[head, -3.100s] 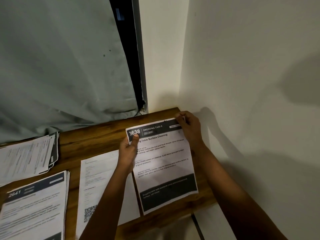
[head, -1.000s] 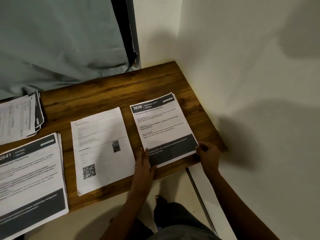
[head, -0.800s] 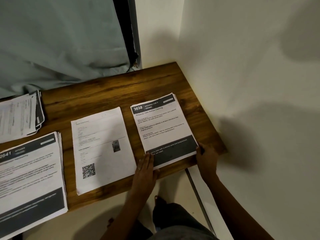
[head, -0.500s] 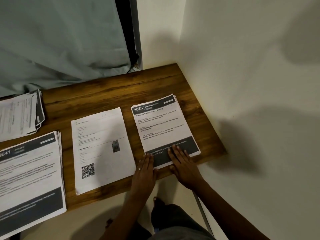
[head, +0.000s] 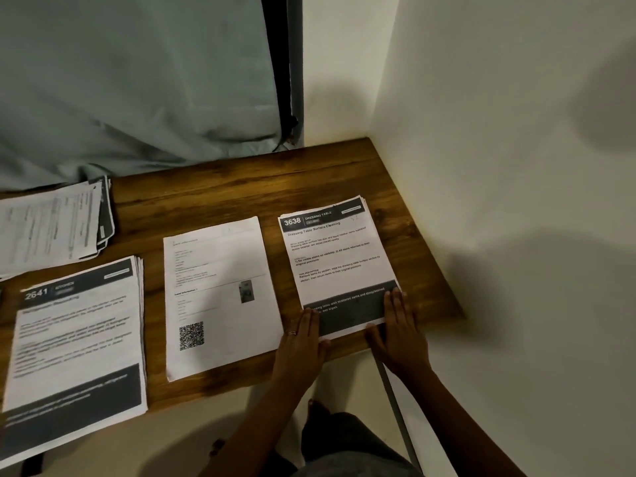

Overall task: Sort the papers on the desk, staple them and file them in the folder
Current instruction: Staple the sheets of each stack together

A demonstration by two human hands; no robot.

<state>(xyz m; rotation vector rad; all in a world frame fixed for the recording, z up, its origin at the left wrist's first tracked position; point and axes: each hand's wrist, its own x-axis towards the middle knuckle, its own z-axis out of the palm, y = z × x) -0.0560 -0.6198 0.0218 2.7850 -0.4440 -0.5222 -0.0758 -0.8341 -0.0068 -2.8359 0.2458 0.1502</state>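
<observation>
A thin stack of papers headed "3638 Dressing Table" lies flat at the right end of the wooden desk. My left hand rests flat, fingers together, on the stack's near left corner. My right hand lies flat on its near right corner. Left of the stack is a white sheet with a QR code. A thicker stack headed "2641" sits at the near left. A loose pile of papers lies at the far left. No stapler or folder is in view.
A white wall runs along the desk's right edge and meets the corner. A pale green curtain hangs behind the desk. A metal desk leg stands below the front right edge, and my knee shows under the desk.
The 3638 stack, held upright in both hands earlier, now lies flat. My right hand slid from the stack's right edge to the dark band and now to its near right corner.
</observation>
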